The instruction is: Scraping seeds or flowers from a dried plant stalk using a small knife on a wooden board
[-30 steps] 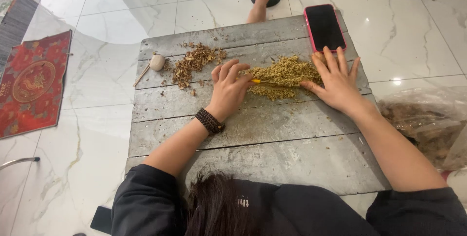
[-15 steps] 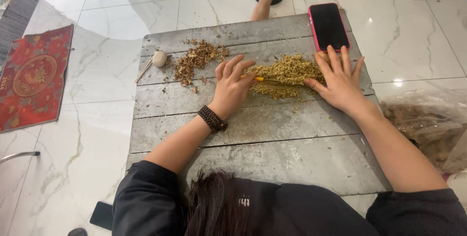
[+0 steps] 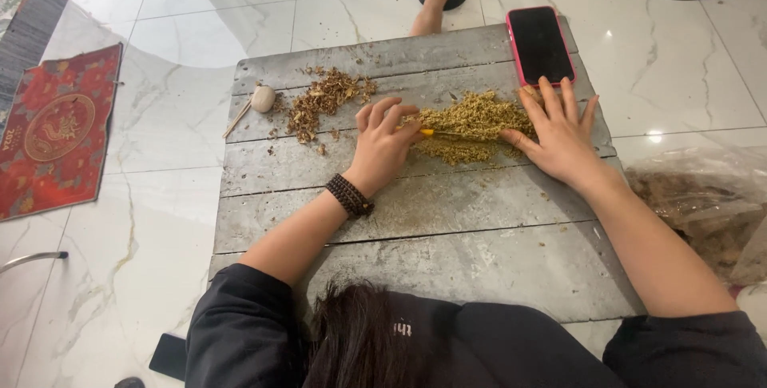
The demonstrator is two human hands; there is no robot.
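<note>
Head view: a clear plastic bag (image 3: 703, 204) of brown dried matter lies right of the grey bench (image 3: 415, 228). Between the hands, a greenish dried-plant heap (image 3: 471, 124); left hand (image 3: 383, 144) pinches a yellow tool (image 3: 429, 132), right hand (image 3: 559, 136) rests open, flat on the heap's edge.

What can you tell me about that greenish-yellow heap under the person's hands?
The greenish-yellow heap is a loose pile of dry, crumbly plant bits, shredded and stringy, paler than the brown pile to its left. It lies spread in a long, low mound across the grey plank board, just below the phone. The right hand lies flat against its right end; the left hand touches its left end, holding a thin yellow tool that runs into it.
</note>
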